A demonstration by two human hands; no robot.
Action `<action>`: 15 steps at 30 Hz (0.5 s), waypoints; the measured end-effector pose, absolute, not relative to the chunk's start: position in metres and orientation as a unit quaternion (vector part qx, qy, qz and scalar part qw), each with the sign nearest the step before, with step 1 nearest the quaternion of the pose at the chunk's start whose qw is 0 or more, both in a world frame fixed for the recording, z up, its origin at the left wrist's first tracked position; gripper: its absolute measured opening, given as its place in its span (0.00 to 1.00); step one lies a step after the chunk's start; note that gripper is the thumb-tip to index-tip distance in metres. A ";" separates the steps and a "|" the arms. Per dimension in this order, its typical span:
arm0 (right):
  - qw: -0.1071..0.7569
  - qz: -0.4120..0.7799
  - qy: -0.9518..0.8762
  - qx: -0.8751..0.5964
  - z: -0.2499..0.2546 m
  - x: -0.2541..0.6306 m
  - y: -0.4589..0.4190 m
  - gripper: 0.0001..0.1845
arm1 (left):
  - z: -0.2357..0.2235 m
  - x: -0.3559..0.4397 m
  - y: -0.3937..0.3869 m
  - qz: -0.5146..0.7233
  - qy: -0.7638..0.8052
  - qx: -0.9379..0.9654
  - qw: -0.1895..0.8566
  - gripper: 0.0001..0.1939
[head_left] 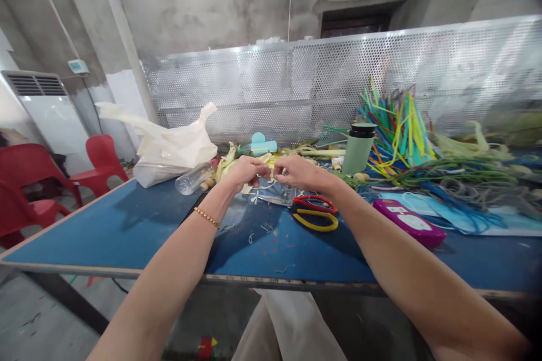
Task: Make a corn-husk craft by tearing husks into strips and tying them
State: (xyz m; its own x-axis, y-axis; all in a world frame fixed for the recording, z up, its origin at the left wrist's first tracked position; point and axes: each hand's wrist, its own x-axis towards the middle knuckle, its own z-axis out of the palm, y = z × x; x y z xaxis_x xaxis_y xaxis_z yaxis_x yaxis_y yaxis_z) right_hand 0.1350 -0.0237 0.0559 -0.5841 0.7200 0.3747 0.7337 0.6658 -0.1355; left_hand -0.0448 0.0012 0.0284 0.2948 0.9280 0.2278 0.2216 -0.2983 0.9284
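Observation:
My left hand [247,172] and my right hand [296,172] are close together above the middle of the table, fingers curled into pinches that face each other. Whatever they pinch is too small to make out; something pale yellow shows behind the fingertips. Just below my right hand lies a pair of scissors [315,221] with one red and one yellow handle, blades pointing left. Husk-like pale green and yellow strips [228,162] lie behind my left hand. Small thread-like scraps [250,238] are scattered on the blue tabletop [165,236] in front.
At the left stand a white plastic bag [173,146] and a clear bottle [190,181]. A green flask [359,149], coloured strips [406,129], a purple box [409,222] and blue cords [461,208] lie to the right. A perforated metal panel [254,95] closes the back. Red chairs [99,160] stand left.

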 end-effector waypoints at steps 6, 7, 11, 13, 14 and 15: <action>0.214 -0.050 -0.885 -0.411 0.047 0.132 -0.016 0.07 | 0.028 -0.039 -0.006 0.388 0.427 0.659 0.483 0.08; 0.222 -0.041 -0.884 -0.410 0.046 0.132 -0.016 0.07 | 0.029 -0.038 -0.007 0.387 0.423 0.660 0.485 0.08; 0.246 0.087 -0.857 -0.445 0.046 0.128 -0.023 0.07 | 0.028 -0.036 -0.006 0.408 0.396 0.692 0.445 0.14; 0.245 0.149 -0.838 -0.465 0.047 0.128 -0.027 0.07 | 0.028 -0.038 -0.004 0.417 0.395 0.709 0.410 0.13; 0.239 0.165 -0.833 -0.471 0.048 0.129 -0.027 0.06 | 0.028 -0.039 -0.003 0.418 0.400 0.717 0.390 0.13; 0.232 0.167 -0.832 -0.475 0.049 0.130 -0.027 0.06 | 0.028 -0.040 -0.003 0.418 0.406 0.726 0.365 0.12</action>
